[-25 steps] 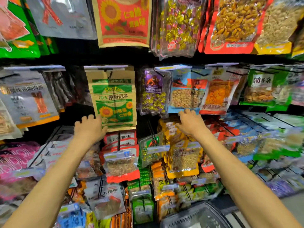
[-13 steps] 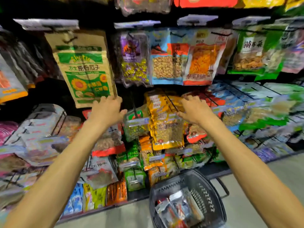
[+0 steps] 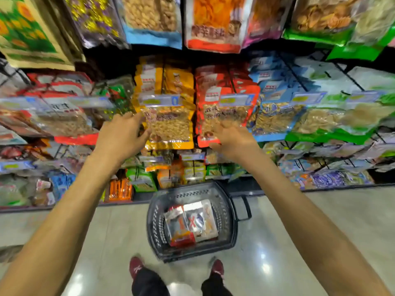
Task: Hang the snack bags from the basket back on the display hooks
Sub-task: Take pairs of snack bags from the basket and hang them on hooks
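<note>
snack bags [image 3: 191, 224] lie in a loose heap inside the dark basket [image 3: 232, 212], which sits on the floor in front of the display hooks [image 3: 163, 65], between the person's two red shoes [image 3: 135, 267] and the rack. the left hand [image 3: 121, 135] reaches toward the yellow bag [image 3: 171, 127] hanging in front, fingers loosely spread and holding nothing; the right hand [image 3: 233, 138] is at the lower edge of the red bag [image 3: 222, 118], and blur makes it impossible to tell whether it grips it. judging from here, a nudge could slide a front bag off its hook, and the basket stands close enough to the feet to be kicked. count: two hands, one basket, roughly three or four bags in it, overlapping too much to be sure.
</note>
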The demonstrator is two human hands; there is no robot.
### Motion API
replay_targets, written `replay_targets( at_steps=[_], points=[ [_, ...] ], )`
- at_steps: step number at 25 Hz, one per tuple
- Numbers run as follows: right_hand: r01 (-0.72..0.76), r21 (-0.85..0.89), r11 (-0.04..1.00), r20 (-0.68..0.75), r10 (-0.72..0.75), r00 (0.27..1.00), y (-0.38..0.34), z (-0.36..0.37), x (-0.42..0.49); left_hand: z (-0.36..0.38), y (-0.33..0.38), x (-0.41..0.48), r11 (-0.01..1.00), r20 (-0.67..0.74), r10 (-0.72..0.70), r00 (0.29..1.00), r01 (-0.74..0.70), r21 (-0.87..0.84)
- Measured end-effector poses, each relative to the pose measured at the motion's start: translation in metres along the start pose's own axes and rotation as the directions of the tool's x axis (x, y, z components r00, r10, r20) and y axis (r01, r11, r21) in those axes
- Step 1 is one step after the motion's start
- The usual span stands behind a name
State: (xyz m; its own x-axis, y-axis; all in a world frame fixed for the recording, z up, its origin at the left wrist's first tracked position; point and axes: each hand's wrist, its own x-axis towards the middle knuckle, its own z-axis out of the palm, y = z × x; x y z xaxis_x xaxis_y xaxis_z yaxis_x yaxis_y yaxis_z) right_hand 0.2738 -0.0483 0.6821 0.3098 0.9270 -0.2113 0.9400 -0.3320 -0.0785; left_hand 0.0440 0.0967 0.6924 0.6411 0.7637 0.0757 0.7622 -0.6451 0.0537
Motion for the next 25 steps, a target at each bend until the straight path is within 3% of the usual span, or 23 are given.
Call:
replay_targets(
  at_steps=[7,13,22,25],
  points=[
    [0.013,0.002,1.000,0.294,-0.013,0.956,0.047,0.110,0.004,0.108,0.046,-0.043,0.996,0.231,-0.085,0.969,0.091,-0.016],
    [-0.012,0.030,0.999,0.421,-0.002,0.907,0.040,0.234,0.008,0.232,0.043,-0.077,0.977,0.514,-0.140,0.846,0.203,-0.069],
    [-0.004,0.053,0.999,0.529,-0.024,0.848,0.020,0.470,0.058,0.467,0.009,-0.122,0.935,0.666,-0.257,0.700,0.354,-0.011],
    [-0.089,0.048,0.995,0.587,0.044,0.809,0.023,0.563,0.084,0.561,-0.004,-0.126,0.910,0.702,-0.272,0.658,0.413,-0.035]
  ],
)
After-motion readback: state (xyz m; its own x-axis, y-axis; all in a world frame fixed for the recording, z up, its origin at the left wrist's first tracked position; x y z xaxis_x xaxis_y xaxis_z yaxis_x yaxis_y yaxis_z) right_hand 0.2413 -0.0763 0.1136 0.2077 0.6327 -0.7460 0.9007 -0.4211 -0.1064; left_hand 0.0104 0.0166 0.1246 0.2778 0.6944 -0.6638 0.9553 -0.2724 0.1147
